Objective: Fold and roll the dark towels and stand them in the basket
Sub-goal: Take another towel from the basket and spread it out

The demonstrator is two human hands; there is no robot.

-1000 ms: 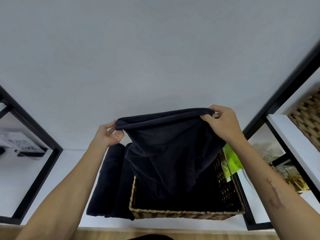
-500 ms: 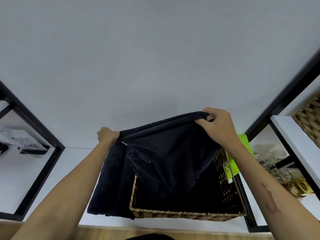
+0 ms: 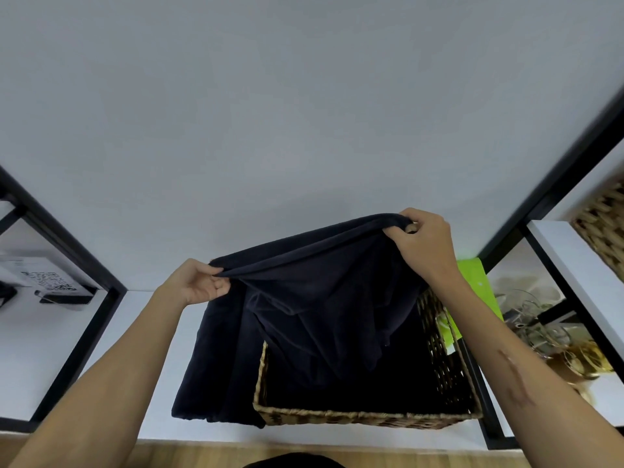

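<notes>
A dark navy towel [image 3: 324, 292] hangs spread above a woven wicker basket [image 3: 364, 417] on a white shelf. My left hand [image 3: 199, 285] pinches its left top corner, and my right hand [image 3: 422, 241] grips its right top corner, held higher. The towel's lower part droops into the basket. The basket's inside looks dark and I cannot make out what lies in it. More dark towel cloth [image 3: 209, 366] lies on the shelf just left of the basket, partly under the held towel.
Black metal frame posts [image 3: 84, 265] [image 3: 540, 190] bound the white shelf [image 3: 145, 349]. A bright green item [image 3: 476, 288] sits right of the basket. Glassware and gold wire objects [image 3: 553, 332] fill the right compartment, below another wicker basket [image 3: 604, 228]. A QR-code card [image 3: 44, 278] stands at left.
My left hand dropped lower and turned palm-up while re-gripping the left corner. My right hand stayed high. The towel's top edge now slopes down to the left.
</notes>
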